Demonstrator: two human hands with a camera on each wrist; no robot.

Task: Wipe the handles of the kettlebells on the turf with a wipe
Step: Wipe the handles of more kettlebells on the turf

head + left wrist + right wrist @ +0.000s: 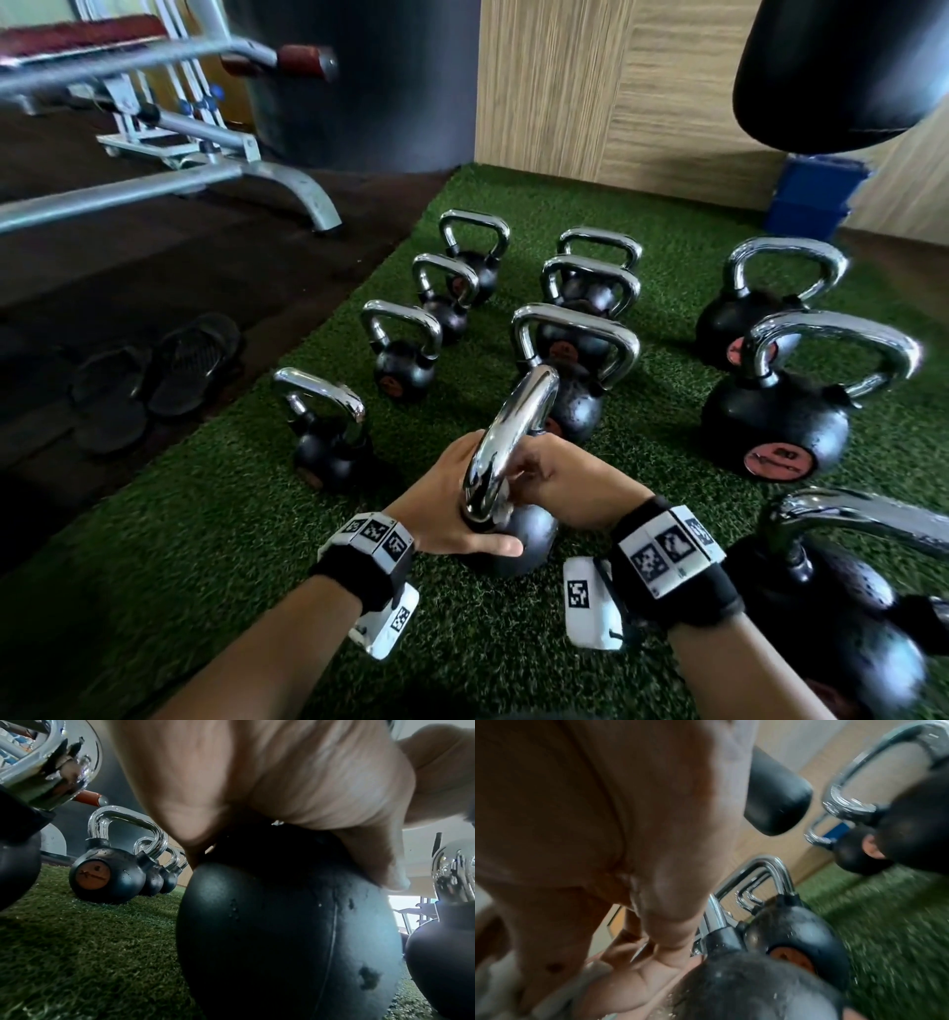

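Observation:
Several black kettlebells with chrome handles stand in rows on the green turf (205,539). The nearest kettlebell (524,534) is right in front of me, its chrome handle (508,426) arching away from me. My left hand (447,509) grips it at the foot of the handle, thumb lying across the black ball (282,923). My right hand (560,478) curls round the handle's right leg from the other side. A pale grey crumpled piece (590,971) under those fingers looks like the wipe; it is hidden in the head view.
A large kettlebell (832,606) stands close by my right wrist, and a small one (328,442) to the left. A metal bench (215,169) and dark sandals (154,375) are on the dark floor left of the turf. A punching bag (842,72) hangs top right above a blue bin (816,195).

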